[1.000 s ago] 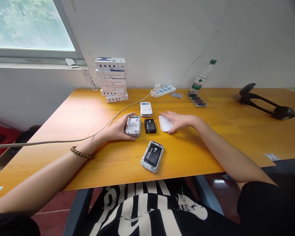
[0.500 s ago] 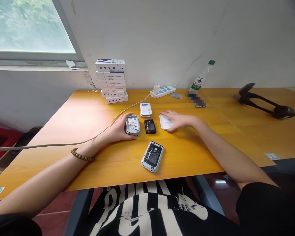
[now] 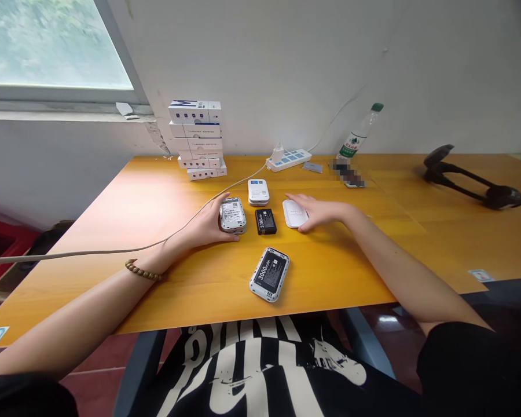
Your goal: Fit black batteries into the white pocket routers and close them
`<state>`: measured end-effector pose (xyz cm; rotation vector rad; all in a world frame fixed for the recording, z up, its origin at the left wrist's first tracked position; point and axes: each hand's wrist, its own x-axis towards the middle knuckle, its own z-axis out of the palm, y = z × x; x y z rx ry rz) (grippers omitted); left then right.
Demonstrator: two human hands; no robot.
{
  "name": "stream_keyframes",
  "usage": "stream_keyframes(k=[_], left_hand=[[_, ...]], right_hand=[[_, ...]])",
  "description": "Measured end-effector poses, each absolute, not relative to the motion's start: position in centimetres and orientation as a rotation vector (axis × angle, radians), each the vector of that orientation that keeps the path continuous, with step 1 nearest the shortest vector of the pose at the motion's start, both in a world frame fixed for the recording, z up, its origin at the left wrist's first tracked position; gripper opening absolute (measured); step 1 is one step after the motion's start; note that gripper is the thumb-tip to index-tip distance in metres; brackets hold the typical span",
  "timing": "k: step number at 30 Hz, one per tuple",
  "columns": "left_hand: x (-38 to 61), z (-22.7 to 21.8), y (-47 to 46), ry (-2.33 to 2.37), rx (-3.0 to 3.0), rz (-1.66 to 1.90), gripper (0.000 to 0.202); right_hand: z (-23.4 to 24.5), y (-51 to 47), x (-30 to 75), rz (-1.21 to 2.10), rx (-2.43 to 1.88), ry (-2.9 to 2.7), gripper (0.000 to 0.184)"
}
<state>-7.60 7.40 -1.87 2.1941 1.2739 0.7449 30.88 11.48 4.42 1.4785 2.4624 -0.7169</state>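
My left hand [image 3: 206, 224] curves around a small stack of white pocket Wi-Fi devices [image 3: 233, 215], thumb at the near end and fingers at the far end. The top one lies uncovered, showing a printed label in its battery bay. My right hand [image 3: 316, 211] holds a white back cover [image 3: 294, 214] by its edges, flat on the table. Between my hands lies a black battery [image 3: 265, 222] marked 3000mAh. Closer to me rests an uncovered device with a battery in it [image 3: 270, 275]. Behind the loose battery stands another short stack of white devices [image 3: 258, 191].
White boxes [image 3: 197, 140] are stacked at the back left. A power strip [image 3: 290, 160] lies by the wall, its cable [image 3: 165, 242] crossing above my left wrist. A water bottle [image 3: 356, 138] and a black stand-like object [image 3: 473, 179] are at the right on the wooden table [image 3: 342, 275].
My left hand and its stack have shifted slightly left, away from the loose battery. My right hand stays at the cover. The view has tilted a little.
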Motion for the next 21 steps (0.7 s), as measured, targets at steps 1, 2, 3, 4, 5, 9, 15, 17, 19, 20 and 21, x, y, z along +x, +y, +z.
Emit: stream_keyframes(k=[1, 2, 3, 4, 5, 9, 15, 17, 19, 20, 21], left_hand=[[-7.6, -1.8, 7.4, 1.271, 2.200, 0.741, 0.135], [-7.6, -1.8, 7.4, 1.270, 2.200, 0.736, 0.135], [-7.6, -1.7, 7.4, 1.270, 2.194, 0.729, 0.135], [-7.6, -1.7, 7.3, 1.273, 2.185, 0.721, 0.135], [-7.5, -1.7, 7.3, 1.277, 2.175, 0.713, 0.135], [-7.6, -1.8, 7.5, 1.273, 2.155, 0.721, 0.135], [-7.6, -2.3, 7.3, 1.229, 2.181, 0.780, 0.141], [-7.1, -1.7, 6.4, 1.250, 2.237, 0.836, 0.146], [-6.4, -0.7, 5.1, 1.252, 2.362, 0.933, 0.146], [-6.0, -0.2, 4.3, 1.214, 2.433, 0.984, 0.143], [-5.6, 0.3, 3.5, 1.170, 2.487, 1.018, 0.138]], right_hand=[[4.5, 11.4, 30.9, -0.730, 1.488, 2.450, 0.136], [4.5, 11.4, 30.8, -0.742, 1.496, 2.440, 0.138], [4.6, 11.4, 30.8, -0.755, 1.498, 2.433, 0.140], [4.7, 11.3, 30.7, -0.766, 1.494, 2.432, 0.141], [4.8, 11.3, 30.6, -0.775, 1.488, 2.433, 0.142], [6.0, 10.1, 29.8, -0.720, 1.529, 2.501, 0.130], [7.8, 2.7, 26.1, -0.718, 1.227, 2.637, 0.087], [7.3, -0.6, 24.6, -0.731, 1.205, 2.604, 0.092], [6.5, -3.1, 23.3, -0.690, 1.256, 2.613, 0.095], [6.0, -4.0, 22.8, -0.651, 1.280, 2.634, 0.096], [5.6, -4.6, 22.4, -0.626, 1.290, 2.658, 0.097]])
